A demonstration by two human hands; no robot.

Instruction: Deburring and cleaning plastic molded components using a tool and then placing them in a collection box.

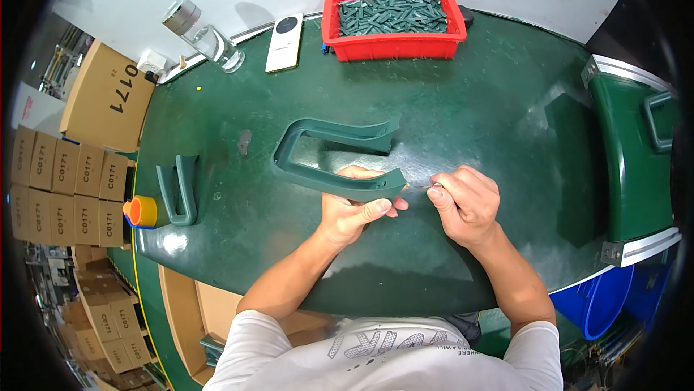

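Note:
My left hand (345, 219) is closed around the lower arm of a green U-shaped plastic handle (290, 147), thumb in front and fingers behind. The handle's curved end points left, and its two flared ends point right. Just beside the nearer flared end, my right hand (470, 204) pinches a thin, shiny metal piece (421, 187) between thumb and forefinger. Its tip reaches toward that end; whether it touches cannot be made out. Most of the piece is hidden in my fingers, so its exact kind is unclear.
A red bin (394, 49) of small green strips stands at the back. Left of it are a phone (285, 44) and a glass bottle (217, 45). Another green handle (186, 196) stands by an orange tape roll (144, 212). A green panel (627, 160) stands at right.

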